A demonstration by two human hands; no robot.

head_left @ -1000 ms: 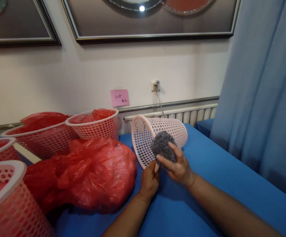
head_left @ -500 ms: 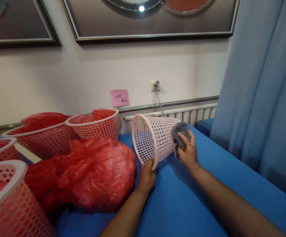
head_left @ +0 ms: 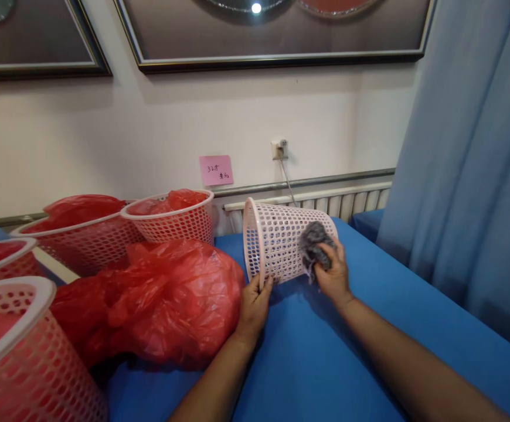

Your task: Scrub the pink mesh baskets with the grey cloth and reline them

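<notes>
A pale pink plastic wastebasket [head_left: 279,237] with a perforated wall lies tipped on its side, its mouth towards the left. My left hand [head_left: 254,305] grips the rim at its lower edge, thumb and fingers closed round it. In my right hand [head_left: 335,272] is a bunched grey cloth [head_left: 315,243], pressed against the outside of the basket near its base. Just left of my left hand lies a large red plastic bag [head_left: 180,305], bulging and crumpled.
Several pink baskets lined with red bags stand at the left, one basket [head_left: 39,351] close in front and another [head_left: 169,224] against the wall. The blue bed surface [head_left: 308,363] lies below. Behind it runs a radiator [head_left: 338,205]; a blue curtain [head_left: 461,158] hangs right.
The basket has turned so its mouth faces more to the left. My left hand has shifted its hold on the rim, and the cloth has slid slightly left along the wall.
</notes>
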